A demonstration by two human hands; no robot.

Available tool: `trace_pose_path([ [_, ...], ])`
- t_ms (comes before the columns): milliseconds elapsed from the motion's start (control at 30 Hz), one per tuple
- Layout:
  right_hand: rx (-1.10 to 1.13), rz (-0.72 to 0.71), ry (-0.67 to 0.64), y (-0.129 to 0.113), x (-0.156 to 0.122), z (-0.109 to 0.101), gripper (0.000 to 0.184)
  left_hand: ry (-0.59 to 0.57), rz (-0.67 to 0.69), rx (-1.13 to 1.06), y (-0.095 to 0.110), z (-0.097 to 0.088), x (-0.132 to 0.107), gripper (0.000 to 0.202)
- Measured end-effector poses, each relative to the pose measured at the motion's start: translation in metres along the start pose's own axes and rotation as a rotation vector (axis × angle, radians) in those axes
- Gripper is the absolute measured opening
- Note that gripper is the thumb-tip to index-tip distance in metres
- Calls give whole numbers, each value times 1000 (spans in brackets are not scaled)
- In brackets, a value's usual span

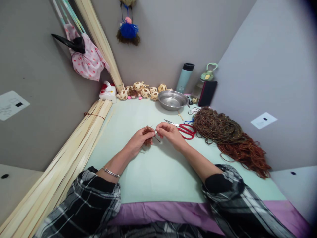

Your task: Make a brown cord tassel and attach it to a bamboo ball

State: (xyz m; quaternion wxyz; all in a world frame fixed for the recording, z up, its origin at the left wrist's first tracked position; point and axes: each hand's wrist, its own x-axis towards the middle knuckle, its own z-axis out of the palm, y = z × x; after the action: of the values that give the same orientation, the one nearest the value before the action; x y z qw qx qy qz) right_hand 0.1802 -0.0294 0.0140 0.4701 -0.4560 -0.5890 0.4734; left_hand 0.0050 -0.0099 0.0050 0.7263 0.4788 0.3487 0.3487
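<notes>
My left hand (138, 140) is closed around a small brown tuft of cord (148, 135), held just above the pale green table (158, 168). My right hand (170, 133) pinches a thin dark strand (156, 138) that sticks out of the tuft. The two hands almost touch at the middle of the table. Red-handled scissors (184, 129) lie just right of my right hand.
A heap of brown and orange cord (230, 138) lies at the right. A steel bowl (172, 99), small woven balls (145, 91), a bottle (184, 77), and a phone (207, 93) stand at the back. Long pale strips (71, 155) lie along the left edge.
</notes>
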Motion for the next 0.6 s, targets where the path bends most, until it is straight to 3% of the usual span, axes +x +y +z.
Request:
trace_pose_path([
  [167, -84, 10, 4, -1, -2, -1, 35, 44, -13, -56, 2, 0, 0, 29],
  [367, -158, 15, -122, -7, -5, 4, 41, 40, 22, -21, -1, 0, 1, 27],
  [600, -95, -6, -19, -1, -1, 1, 33, 65, -3, -31, -3, -2, 2, 29],
])
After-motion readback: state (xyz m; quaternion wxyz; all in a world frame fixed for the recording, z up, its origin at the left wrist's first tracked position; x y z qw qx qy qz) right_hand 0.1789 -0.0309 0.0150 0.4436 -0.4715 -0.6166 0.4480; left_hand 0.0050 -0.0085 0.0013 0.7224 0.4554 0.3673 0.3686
